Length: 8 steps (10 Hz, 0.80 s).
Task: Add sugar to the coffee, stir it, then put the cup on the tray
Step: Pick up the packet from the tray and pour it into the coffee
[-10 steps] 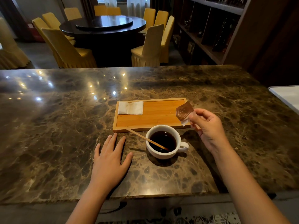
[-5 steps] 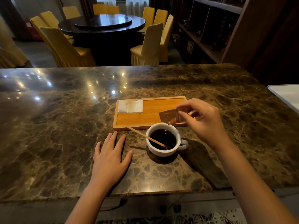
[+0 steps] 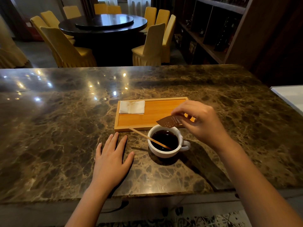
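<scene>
A white cup (image 3: 165, 152) of black coffee stands on the marble counter, handle to the right, with a wooden stir stick (image 3: 147, 138) leaning in it and poking out to the left. My right hand (image 3: 200, 122) pinches a brown sugar packet (image 3: 168, 122) tilted over the cup's far rim. Just behind the cup lies a wooden tray (image 3: 157, 112) with a folded white napkin (image 3: 132, 107) at its left end. Flat on the counter left of the cup rests my left hand (image 3: 111, 159), fingers spread, holding nothing.
The marble counter (image 3: 65, 128) runs wide to the left and right, its near edge just below my wrists. A white surface (image 3: 290, 95) adjoins at the far right. Beyond stand a round dark table, yellow covered chairs and a dark shelf unit.
My right hand has brought the sugar packet from the right of the tray down and left to the cup's far rim, tipping it. The left hand and cup have stayed put.
</scene>
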Each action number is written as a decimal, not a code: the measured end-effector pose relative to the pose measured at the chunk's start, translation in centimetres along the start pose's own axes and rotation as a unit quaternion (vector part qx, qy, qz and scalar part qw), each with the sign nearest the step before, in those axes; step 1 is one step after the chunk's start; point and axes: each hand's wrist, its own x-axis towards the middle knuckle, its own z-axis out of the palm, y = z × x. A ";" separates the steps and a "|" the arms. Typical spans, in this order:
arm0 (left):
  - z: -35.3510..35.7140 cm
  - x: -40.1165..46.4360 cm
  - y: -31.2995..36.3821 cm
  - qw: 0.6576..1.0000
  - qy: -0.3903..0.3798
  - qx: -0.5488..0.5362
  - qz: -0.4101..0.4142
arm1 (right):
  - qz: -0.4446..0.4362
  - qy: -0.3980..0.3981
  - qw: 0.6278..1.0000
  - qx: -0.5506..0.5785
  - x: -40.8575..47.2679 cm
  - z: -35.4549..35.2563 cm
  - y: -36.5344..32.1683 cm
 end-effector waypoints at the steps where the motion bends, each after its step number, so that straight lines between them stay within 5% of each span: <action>1: 0.1 0.1 0.0 1.000 -0.001 0.001 0.000 | 0.007 -0.001 1.000 0.002 -0.1 0.1 0.1; 5: 0.2 0.0 -0.1 1.000 0.004 0.002 0.001 | 0.055 -0.037 0.998 -0.021 -0.6 0.4 1.2; 8: 0.2 0.0 -0.1 1.000 0.002 0.005 0.001 | 0.113 0.009 0.993 0.033 -1.3 0.6 1.7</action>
